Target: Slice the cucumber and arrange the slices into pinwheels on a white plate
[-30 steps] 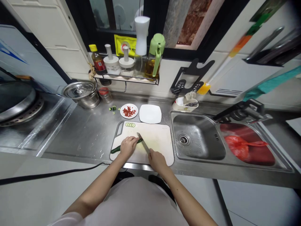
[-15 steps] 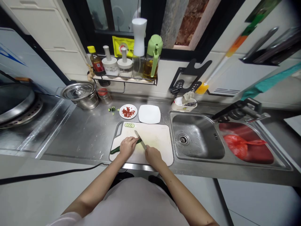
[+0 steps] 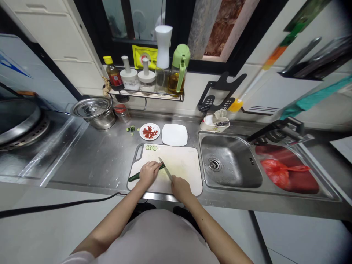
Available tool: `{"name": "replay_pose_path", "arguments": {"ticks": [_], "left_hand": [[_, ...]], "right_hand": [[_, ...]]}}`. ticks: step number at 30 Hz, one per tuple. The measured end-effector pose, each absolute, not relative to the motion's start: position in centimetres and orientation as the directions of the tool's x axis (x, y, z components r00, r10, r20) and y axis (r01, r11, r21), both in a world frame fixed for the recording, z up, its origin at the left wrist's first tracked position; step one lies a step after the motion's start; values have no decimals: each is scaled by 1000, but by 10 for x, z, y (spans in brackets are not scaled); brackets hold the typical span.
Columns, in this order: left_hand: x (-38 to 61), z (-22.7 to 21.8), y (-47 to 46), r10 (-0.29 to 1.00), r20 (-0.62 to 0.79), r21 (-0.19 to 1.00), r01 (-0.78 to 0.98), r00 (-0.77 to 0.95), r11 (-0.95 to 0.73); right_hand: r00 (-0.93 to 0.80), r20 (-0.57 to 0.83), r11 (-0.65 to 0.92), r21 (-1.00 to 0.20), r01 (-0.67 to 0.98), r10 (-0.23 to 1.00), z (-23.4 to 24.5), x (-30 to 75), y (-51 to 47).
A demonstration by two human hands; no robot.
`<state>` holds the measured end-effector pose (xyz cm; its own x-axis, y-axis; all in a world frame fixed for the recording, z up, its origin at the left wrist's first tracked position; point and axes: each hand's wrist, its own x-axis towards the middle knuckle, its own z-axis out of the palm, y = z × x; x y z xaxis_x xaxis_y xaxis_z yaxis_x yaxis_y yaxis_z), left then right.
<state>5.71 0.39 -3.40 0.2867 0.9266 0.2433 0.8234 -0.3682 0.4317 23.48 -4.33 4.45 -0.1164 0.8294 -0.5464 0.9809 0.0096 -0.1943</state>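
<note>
A dark green cucumber (image 3: 134, 177) lies slantwise on the white cutting board (image 3: 187, 161). My left hand (image 3: 149, 173) is closed over it from above, fingertips near its right end. In my right hand (image 3: 180, 188) is the handle of a kitchen knife (image 3: 167, 171), whose blade points up and left and rests at the cucumber's right end. Whether the blade is inside the cucumber I cannot tell. Several pale cucumber slices (image 3: 151, 147) lie in an overlapping row at the board's upper left.
Behind the board stand a plate of chopped red pieces (image 3: 150, 132) and a white square plate (image 3: 174, 135). Green trimmings (image 3: 132, 128) lie left of them. A steel sink (image 3: 231, 161) is to the right, a lidded pot (image 3: 96, 113) at back left, a bottle rack (image 3: 148, 94) above.
The knife and my right hand have shifted slightly to the right and nearer to me. My left hand stays on the cucumber. The camera view has tilted a little.
</note>
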Motion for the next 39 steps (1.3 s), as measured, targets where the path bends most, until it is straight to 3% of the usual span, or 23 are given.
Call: {"name": "replay_pose_path", "arguments": {"ticks": [39], "left_hand": [[61, -30, 3, 950, 182, 460, 831, 255, -311]], "right_hand": [[-103, -532, 0, -191, 982, 840, 40, 224, -28]]}}
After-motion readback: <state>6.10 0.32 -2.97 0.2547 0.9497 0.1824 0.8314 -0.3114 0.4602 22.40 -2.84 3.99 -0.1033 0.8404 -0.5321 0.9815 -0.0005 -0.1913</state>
